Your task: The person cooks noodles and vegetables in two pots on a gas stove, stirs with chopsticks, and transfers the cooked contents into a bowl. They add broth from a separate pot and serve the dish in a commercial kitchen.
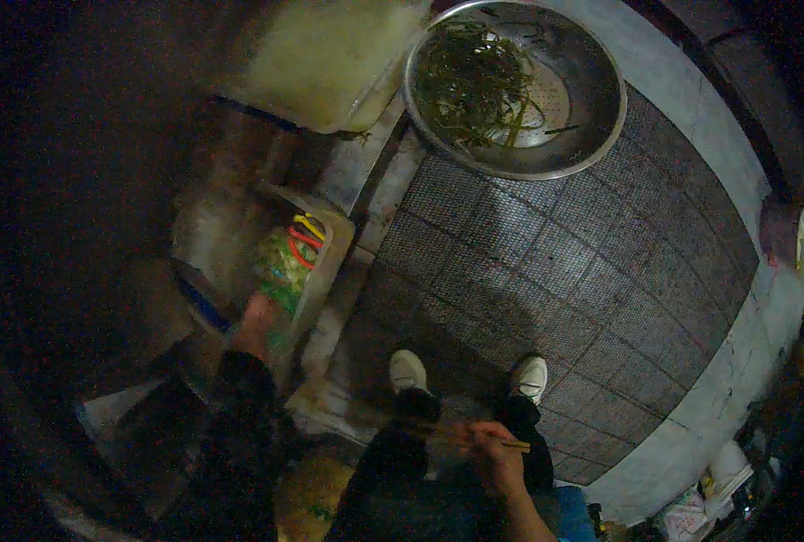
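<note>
In the dim head view, my left hand [257, 320] reaches to the near end of a pale plastic bin [334, 254]. Inside the bin lie green and whitish items [283, 271], with red and yellow curved pieces [303, 245] at the far end. Whether my left hand grips anything is too blurred to tell. My right hand [490, 444] is closed around a thin wooden stick-like thing [516, 446], low in front of my legs. Far ahead, a round metal basin [615, 129] holds a tangle of long dark green strands [473, 81].
A large pale yellowish container [327, 61] stands beyond the bin. Textured mats [551, 257] cover the floor around my white shoes [408, 371]. A yellowish round thing [313, 491] is near my left leg. Assorted items [720, 481] lie at the lower right.
</note>
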A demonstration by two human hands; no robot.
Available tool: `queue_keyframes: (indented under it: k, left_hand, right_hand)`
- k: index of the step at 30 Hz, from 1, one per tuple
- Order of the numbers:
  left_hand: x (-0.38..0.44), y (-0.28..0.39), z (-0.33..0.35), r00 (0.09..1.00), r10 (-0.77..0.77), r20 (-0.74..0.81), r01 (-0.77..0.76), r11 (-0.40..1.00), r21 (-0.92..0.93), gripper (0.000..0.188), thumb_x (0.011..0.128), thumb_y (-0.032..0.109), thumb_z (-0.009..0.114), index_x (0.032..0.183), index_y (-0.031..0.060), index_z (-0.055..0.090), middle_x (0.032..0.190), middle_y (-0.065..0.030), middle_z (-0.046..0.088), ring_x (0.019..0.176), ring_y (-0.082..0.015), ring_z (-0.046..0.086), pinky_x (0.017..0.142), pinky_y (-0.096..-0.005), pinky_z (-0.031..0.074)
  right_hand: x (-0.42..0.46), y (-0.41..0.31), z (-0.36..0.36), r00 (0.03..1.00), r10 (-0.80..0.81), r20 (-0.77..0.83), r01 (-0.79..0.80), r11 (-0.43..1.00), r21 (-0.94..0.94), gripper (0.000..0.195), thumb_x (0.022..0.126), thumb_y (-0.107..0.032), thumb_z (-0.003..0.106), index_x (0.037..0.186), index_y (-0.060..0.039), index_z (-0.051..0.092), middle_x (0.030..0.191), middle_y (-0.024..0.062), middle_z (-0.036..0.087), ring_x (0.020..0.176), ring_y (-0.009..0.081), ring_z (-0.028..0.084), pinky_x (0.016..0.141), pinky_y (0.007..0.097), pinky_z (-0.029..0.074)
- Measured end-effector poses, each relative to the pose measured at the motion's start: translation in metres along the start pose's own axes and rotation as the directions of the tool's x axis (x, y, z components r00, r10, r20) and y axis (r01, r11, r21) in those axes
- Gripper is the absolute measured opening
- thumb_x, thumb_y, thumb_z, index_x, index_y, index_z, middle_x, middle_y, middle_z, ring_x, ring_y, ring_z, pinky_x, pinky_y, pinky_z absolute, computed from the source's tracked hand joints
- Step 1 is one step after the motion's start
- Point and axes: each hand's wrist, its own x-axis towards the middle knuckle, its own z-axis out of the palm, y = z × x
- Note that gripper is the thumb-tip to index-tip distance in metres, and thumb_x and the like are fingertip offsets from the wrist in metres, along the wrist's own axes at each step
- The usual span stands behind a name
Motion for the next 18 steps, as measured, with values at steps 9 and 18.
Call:
queue_keyframes:
  k: [9,18]
  left_hand:
    - [0.01,-0.004,0.0,0.998,0.008,-0.069,-0.012,0.999,-0.051,0.019,0.079,0.023,0.052,0.086,0.006,0.055,0.068,-0.0053,0.052,0.056,-0.0158,0.049,0.048,-0.0299,0.04]
    - [-0.057,0.018,-0.032,0.962,0.018,-0.272,-0.062,0.986,-0.156,0.018,0.078,0.022,0.053,0.085,0.0061,0.055,0.067,-0.0055,0.052,0.055,-0.0157,0.048,0.047,-0.0296,0.039]
  right_hand:
    - [-0.013,-0.037,0.016,0.999,-0.02,0.05,0.016,0.996,0.084,0.018,0.077,-0.015,0.057,0.089,-0.0024,0.053,0.095,0.0147,0.056,0.079,0.0229,0.055,0.069,0.0331,0.045]
    - [-0.005,-0.02,0.006,0.995,-0.076,0.064,0.071,0.995,0.075,0.017,0.075,-0.012,0.056,0.089,-0.0018,0.053,0.095,0.0141,0.057,0.079,0.0226,0.055,0.071,0.0346,0.044]
